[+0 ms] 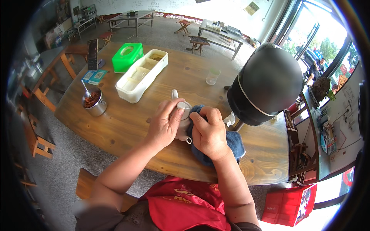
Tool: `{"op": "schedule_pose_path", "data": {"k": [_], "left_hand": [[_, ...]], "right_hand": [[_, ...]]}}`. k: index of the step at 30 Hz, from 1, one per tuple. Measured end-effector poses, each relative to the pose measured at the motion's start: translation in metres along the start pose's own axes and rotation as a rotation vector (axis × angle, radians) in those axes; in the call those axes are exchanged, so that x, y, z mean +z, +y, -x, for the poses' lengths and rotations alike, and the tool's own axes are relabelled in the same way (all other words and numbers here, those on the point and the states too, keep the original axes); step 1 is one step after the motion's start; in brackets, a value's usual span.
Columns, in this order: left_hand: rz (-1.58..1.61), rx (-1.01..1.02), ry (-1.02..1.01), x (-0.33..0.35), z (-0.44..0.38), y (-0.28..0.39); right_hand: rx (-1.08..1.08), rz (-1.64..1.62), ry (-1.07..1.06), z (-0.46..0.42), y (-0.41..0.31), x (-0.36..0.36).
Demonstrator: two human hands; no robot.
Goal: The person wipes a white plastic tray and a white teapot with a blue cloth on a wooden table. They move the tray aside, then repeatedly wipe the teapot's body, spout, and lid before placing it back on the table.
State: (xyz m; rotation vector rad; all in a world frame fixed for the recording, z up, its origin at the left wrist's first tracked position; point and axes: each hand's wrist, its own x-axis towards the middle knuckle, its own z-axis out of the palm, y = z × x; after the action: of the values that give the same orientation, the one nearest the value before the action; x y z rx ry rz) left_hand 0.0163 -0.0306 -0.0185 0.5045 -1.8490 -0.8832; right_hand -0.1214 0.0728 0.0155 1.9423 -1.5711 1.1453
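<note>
A small white teapot (183,127) is held over the near part of the wooden table (127,121). My left hand (164,124) grips it from the left, with finger and thumb at the lid knob. The handle points away from me and the spout towards me. My right hand (210,131) clutches a dark blue cloth (235,144) and presses part of it against the pot's right side. The rest of the cloth hangs below that hand and spreads out to its right. Both hands cover much of the pot's body.
A large black rounded vessel (260,86) stands at right, beside crumpled white tissue (229,119). Further back is a clear cup (212,76). On the left are a white compartment box (131,93), a green tissue box (127,59), a phone (92,55) and a metal pot (99,108) of red flakes.
</note>
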Motion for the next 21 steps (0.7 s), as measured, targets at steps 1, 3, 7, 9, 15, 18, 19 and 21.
{"op": "schedule_pose_path", "data": {"k": [1,3,7,9,15,18,19,21], "left_hand": [[0.004,0.007,0.015,0.001,0.0,0.0],[0.017,0.02,0.044,0.002,0.001,-0.001],[0.072,-0.079,0.022,0.001,0.002,0.003],[0.094,-0.067,0.043,0.003,0.003,0.003],[0.103,-0.1,0.056,0.005,0.005,0.003],[0.104,-0.097,0.048,0.005,0.005,0.002],[0.126,-0.11,0.045,0.005,0.005,0.001],[0.17,-0.138,0.038,0.006,0.005,0.001]], "right_hand": [[-0.005,-0.013,-0.009,-0.001,-0.002,-0.001],[-0.016,-0.037,-0.021,-0.002,-0.004,-0.002],[0.093,-0.127,0.012,0.001,0.001,0.003],[0.139,-0.139,0.022,0.003,0.006,0.006],[0.059,-0.055,-0.03,-0.001,-0.004,0.002],[0.047,-0.061,-0.083,-0.001,-0.011,-0.002],[0.041,-0.079,-0.09,-0.001,-0.01,-0.003],[0.028,-0.115,-0.106,-0.001,-0.007,-0.004]]}}
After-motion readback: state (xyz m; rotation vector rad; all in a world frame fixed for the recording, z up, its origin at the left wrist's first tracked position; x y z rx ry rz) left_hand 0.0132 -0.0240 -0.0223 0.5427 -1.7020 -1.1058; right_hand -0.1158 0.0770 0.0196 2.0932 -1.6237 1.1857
